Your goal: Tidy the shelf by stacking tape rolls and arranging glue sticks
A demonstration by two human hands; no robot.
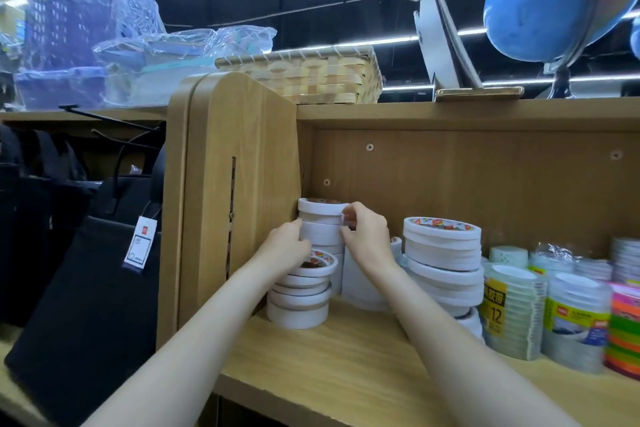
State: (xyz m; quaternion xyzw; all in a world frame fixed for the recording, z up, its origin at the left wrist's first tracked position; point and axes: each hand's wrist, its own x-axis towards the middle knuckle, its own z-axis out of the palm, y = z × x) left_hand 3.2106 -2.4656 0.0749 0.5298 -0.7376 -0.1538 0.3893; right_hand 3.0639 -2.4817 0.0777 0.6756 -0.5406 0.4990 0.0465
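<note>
A tall stack of white tape rolls (320,222) stands in the back left corner of the wooden shelf (346,357). My left hand (285,246) holds the stack's left side and my right hand (363,236) grips its right side near the top roll. A shorter stack of white rolls (301,295) sits in front, partly behind my left wrist. To the right stands a wider stack of white tape rolls (443,263). No glue sticks are visible.
Wrapped packs of clear tape (512,308) and colourful tape (623,333) fill the shelf's right side. The shelf's side panel (235,191) is close on the left. A woven basket (304,76) and a blue globe (561,0) sit on top. Black bags (86,270) hang at left.
</note>
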